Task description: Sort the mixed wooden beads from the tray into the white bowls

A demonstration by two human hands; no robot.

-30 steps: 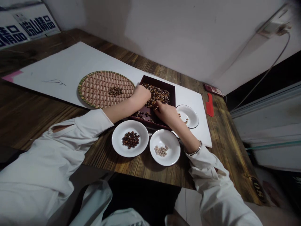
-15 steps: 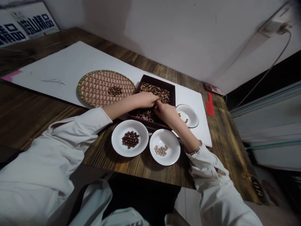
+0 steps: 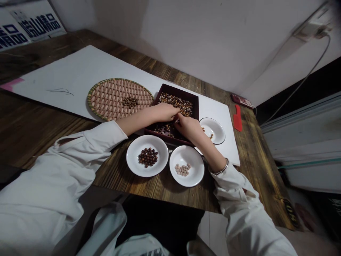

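My left hand [image 3: 167, 112] and my right hand [image 3: 188, 127] meet over the dark red box [image 3: 196, 106], fingertips touching or nearly so. Both have curled fingers; anything pinched in them is hidden. Mixed beads [image 3: 179, 103] in brown, yellow and pale tones lie in the far part of the box, with more scattered near its front wall. In front stand a white bowl [image 3: 132, 156] of dark brown beads [image 3: 148, 157] and another white bowl [image 3: 187, 180] of pale beads [image 3: 182, 169]. My right forearm partly covers a third white bowl [image 3: 218, 132] with a few tan beads.
Left of the box, a round woven tray [image 3: 106, 94] carries a small heap of olive-brown beads [image 3: 130, 102]. Tray and box rest on a white board [image 3: 77, 67] atop the wooden table [image 3: 255, 156]. A red scraper-like tool [image 3: 237, 119] and a plugged-in phone [image 3: 242, 101] lie at right.
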